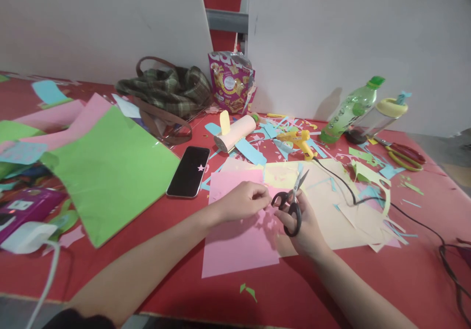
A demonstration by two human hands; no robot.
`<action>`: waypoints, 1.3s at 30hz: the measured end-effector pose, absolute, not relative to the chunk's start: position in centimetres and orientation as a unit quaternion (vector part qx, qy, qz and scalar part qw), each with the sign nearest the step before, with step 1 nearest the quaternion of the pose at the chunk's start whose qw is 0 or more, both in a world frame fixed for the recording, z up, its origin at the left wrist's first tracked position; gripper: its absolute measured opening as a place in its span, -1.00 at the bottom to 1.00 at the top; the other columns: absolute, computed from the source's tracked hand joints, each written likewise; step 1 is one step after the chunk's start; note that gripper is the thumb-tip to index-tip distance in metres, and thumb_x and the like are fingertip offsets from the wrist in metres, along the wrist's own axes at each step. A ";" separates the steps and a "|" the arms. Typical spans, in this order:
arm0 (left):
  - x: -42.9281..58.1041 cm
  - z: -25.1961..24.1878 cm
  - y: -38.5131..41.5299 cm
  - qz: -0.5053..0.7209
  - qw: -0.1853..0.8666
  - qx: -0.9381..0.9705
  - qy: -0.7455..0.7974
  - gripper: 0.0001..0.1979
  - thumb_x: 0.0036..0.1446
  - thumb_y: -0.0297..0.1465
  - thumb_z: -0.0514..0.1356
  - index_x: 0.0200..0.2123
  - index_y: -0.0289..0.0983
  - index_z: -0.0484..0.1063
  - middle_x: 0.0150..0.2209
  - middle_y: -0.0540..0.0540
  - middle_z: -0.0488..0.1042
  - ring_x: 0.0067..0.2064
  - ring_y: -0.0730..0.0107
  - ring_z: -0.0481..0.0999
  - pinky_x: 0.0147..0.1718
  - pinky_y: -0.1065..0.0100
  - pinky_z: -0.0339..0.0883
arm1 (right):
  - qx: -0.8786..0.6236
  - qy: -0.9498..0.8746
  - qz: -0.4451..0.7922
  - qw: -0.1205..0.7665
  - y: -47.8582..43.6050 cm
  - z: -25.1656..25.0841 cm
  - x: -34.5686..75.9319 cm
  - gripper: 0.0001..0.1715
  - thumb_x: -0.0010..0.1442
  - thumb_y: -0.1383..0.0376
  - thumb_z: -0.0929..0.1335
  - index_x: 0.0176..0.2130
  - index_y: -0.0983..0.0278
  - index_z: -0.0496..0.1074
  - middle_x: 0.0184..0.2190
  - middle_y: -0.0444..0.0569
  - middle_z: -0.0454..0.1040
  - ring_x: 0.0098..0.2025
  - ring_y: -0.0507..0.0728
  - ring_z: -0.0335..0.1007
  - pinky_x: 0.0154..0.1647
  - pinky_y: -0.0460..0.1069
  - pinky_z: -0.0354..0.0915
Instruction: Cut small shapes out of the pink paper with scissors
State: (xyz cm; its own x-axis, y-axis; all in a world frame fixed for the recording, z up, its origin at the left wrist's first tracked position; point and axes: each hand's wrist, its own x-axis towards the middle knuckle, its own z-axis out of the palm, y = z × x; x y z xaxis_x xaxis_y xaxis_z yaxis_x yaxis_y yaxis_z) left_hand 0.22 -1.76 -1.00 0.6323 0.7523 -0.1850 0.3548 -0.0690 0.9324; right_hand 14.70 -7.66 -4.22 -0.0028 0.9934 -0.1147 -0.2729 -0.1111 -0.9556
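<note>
Left hand (243, 201): pinched on pink scrap (270, 211).
Right hand (306, 227): clasped scissors (293, 204), blades nearly closed, aimed 1 o'clock.
Risk: left fingertips near blades; possible nick.

- Bright, even indoor light; soft shadows lie on the pink paper (239, 255) at lower centre.
- The bottle (349, 110) throws a faint shadow on the wall (368, 34).
- Edges bend; the lower left is blurred.

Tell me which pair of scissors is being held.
The black-handled scissors, in the right hand over the pink paper. The red-handled scissors lie on the table by the green bottle.
</note>
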 end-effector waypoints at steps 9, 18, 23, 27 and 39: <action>0.1 -1.4 -2.1 0.148 0.577 0.718 0.360 -0.73 0.02 -0.27 -0.05 -0.52 -0.31 0.29 -0.59 0.01 0.32 -0.59 0.52 0.28 -0.61 0.50 0.13 | -0.461 -0.375 0.576 0.561 -7.5 -4.1 14.7 -0.67 -0.11 0.40 0.37 -0.44 0.19 0.09 -0.43 -0.19 0.27 -0.55 -0.05 0.13 -0.59 -0.14 0.09; 0.2 -1.4 -2.1 0.165 0.535 0.755 0.342 -0.76 0.05 -0.36 -0.05 -0.54 -0.32 0.31 -0.58 -0.02 0.34 -0.53 0.49 0.31 -0.55 0.49 0.13 | -0.453 -0.364 0.584 0.567 -7.5 -4.2 14.7 -0.69 -0.08 0.44 0.35 -0.43 0.19 0.10 -0.43 -0.20 0.27 -0.51 -0.04 0.15 -0.51 -0.12 0.12; -0.1 -0.7 -1.5 0.194 0.506 0.754 0.371 -0.76 0.03 -0.36 -0.04 -0.62 -0.32 0.21 -0.62 0.04 0.22 -0.54 0.53 0.24 -0.53 0.49 0.13 | -0.459 -0.383 0.591 0.541 -7.6 -4.6 14.8 -0.74 -0.06 0.43 0.35 -0.45 0.22 0.14 -0.44 -0.18 0.24 -0.46 -0.02 0.15 -0.45 -0.11 0.12; -0.7 0.2 -0.8 0.221 0.471 0.754 0.401 -0.74 0.04 -0.33 -0.05 -0.61 -0.32 0.24 -0.61 0.05 0.21 -0.54 0.55 0.20 -0.53 0.49 0.12 | -0.413 -0.414 0.632 0.508 -7.6 -4.7 14.8 -0.75 -0.03 0.29 0.35 -0.43 0.22 0.13 -0.44 -0.16 0.21 -0.42 0.03 0.19 -0.39 -0.05 0.14; -1.0 0.6 -0.9 0.232 0.421 0.786 0.388 -0.75 0.07 -0.38 -0.06 -0.57 -0.32 0.25 -0.56 0.04 0.28 -0.48 0.54 0.24 -0.44 0.48 0.13 | -0.327 -0.459 0.707 0.428 -8.1 -3.9 14.7 -0.69 -0.01 0.13 0.31 -0.37 0.21 0.10 -0.40 -0.11 0.18 -0.34 0.07 0.20 -0.31 0.00 0.14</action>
